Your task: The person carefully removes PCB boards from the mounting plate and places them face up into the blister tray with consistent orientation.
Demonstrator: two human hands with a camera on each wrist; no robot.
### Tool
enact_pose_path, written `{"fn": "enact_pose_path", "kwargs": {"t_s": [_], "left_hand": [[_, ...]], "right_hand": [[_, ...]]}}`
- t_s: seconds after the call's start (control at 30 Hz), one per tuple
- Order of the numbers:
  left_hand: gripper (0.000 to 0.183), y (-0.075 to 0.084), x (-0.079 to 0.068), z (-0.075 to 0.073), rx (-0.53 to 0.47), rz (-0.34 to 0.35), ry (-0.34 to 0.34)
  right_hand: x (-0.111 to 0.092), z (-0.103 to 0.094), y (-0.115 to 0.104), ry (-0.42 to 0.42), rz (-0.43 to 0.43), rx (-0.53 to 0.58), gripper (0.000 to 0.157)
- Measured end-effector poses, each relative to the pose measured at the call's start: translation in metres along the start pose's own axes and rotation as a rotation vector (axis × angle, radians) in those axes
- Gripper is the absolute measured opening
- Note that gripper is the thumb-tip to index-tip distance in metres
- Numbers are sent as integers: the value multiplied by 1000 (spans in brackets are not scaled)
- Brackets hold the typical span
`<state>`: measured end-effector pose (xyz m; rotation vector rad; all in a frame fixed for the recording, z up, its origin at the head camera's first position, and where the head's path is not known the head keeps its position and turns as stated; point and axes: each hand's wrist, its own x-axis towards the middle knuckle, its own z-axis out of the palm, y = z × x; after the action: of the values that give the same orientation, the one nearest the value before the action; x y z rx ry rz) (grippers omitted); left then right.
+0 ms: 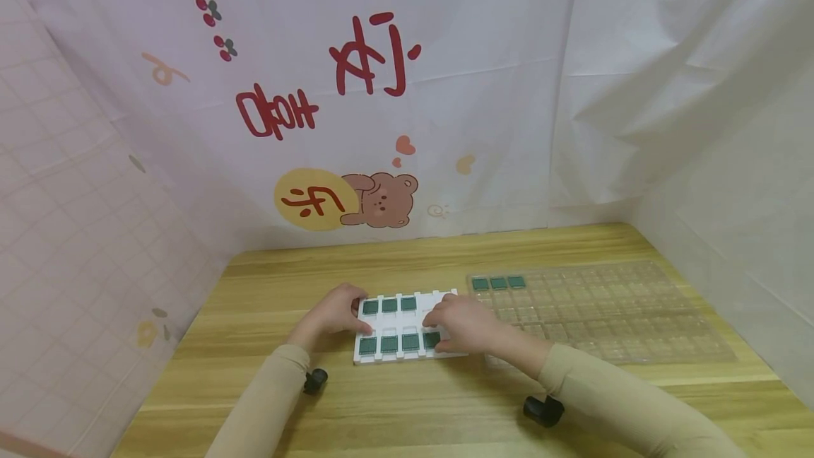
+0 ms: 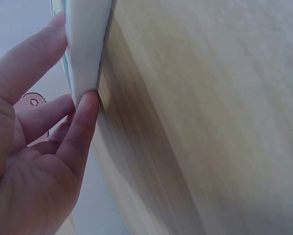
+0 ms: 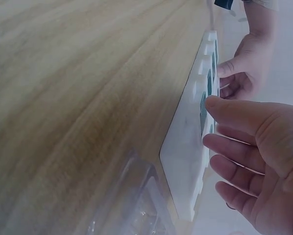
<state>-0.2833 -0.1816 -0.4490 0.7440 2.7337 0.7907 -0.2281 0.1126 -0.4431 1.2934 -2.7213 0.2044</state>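
On the wood-grain table [image 1: 381, 419] sits a notched white tray [image 1: 407, 321] bearing green square chips [image 1: 389, 344]. The left hand [image 1: 335, 311] grips its end; the right hand [image 1: 469, 324] curves loosely over a near-row chip — pinching or not, I can't tell. Rightward, a clear pocketed plastic sheet [image 1: 610, 306]; behind, creased cloth [image 1: 496, 104] — red characters [image 1: 369, 55], unreadable to me.

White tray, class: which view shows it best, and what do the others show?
The head view: it looks down on the tray and its two rows of chips, though the right hand covers part. The left wrist view shows mainly an edge the left hand pinches; the right wrist view, a side and slivers of chips.
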Motion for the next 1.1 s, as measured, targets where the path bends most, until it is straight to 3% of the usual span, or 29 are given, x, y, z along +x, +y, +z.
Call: {"fn": "enact_pose_path", "kwargs": {"t_s": [0.77,1.1], "left_hand": [[67,0,-1,2,17,-62,30],[65,-2,0,3,13,-70,29]], "right_hand": [[7,1,-9,-10,-1,-140,27],[8,3,-10,1,-2,-152,21]]}}
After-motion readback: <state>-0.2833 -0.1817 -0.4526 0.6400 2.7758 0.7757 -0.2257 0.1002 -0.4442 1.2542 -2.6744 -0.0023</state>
